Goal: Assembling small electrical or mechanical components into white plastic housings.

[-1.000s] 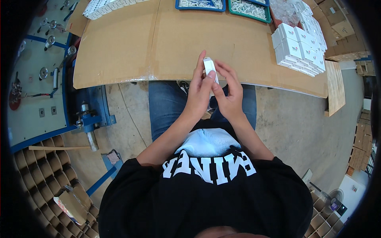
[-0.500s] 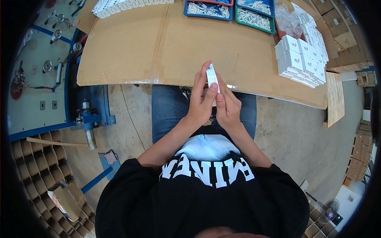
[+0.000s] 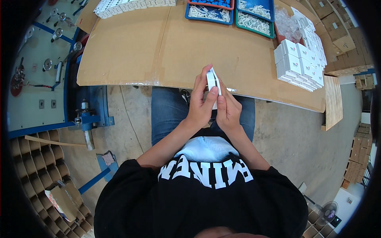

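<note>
A small flat white box (image 3: 213,78) stands on edge between my two hands, just over the near edge of the cardboard-covered table (image 3: 166,59). My left hand (image 3: 199,102) grips it from the left, its thumb on the near side. From the right, my right hand (image 3: 229,106) presses against it, with the thumb tip next to the left thumb. A dark narrow gap shows along the box's upper edge, between its body and a thin white panel. The fingers cover most of the box, so whatever it contains is hidden.
Stacked white boxes (image 3: 297,65) stand at the table's right, with crumpled clear plastic (image 3: 288,26) behind. Blue (image 3: 209,22) and green (image 3: 256,34) trays of small white parts sit at the back. White packs (image 3: 127,6) line the far left. A blue-framed machine (image 3: 43,79) stands left.
A dark gap has opened along the box's upper edge. Both hands keep their hold and have shifted very slightly.
</note>
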`<state>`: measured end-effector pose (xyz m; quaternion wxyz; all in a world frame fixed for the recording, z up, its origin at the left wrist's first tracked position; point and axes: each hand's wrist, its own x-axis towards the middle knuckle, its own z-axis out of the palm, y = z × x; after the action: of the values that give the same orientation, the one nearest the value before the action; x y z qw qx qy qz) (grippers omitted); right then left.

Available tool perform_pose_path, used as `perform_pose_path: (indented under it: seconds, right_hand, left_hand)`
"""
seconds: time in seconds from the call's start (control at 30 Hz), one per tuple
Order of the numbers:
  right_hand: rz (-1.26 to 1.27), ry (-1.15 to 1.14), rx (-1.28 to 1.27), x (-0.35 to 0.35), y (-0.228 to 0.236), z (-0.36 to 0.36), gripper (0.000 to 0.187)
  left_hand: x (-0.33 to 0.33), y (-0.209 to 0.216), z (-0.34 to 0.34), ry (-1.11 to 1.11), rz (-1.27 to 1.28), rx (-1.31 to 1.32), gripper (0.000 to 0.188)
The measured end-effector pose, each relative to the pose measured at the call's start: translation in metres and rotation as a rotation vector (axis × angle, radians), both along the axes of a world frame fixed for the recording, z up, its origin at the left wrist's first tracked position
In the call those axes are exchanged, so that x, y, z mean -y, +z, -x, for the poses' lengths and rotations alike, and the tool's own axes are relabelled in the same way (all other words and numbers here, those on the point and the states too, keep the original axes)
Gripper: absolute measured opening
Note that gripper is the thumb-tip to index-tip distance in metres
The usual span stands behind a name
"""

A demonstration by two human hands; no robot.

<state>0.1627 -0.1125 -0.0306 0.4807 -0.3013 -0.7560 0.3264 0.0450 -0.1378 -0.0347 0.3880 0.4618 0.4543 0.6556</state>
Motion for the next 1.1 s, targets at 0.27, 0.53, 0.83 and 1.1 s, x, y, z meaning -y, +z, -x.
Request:
perform_pose_path:
  seconds: [0.27,0.53,0.83,1.1]
  right_hand:
    - [0.706,-0.073,-0.372,-0.004,0.018,0.003,0.053]
    - [1.018,0.099,-0.418,0.002,0.036,0.006,0.045]
    - [0.967,0.026,-0.446,0.023,0.032,0.028,0.051]
    - [0.879,0.099,-0.37,0.028,0.037,0.028,0.055]
  left_hand:
    - [-0.003,0.004,0.005,0.041,-0.166,-0.107,0.077]
    - [-0.003,0.006,0.007,-0.006,-0.26,-0.276,0.087]
    - [-0.001,-0.006,0.006,0.119,-0.215,-0.362,0.108]
    - [0.001,-0.003,0.011,0.248,-0.312,-0.373,0.095]
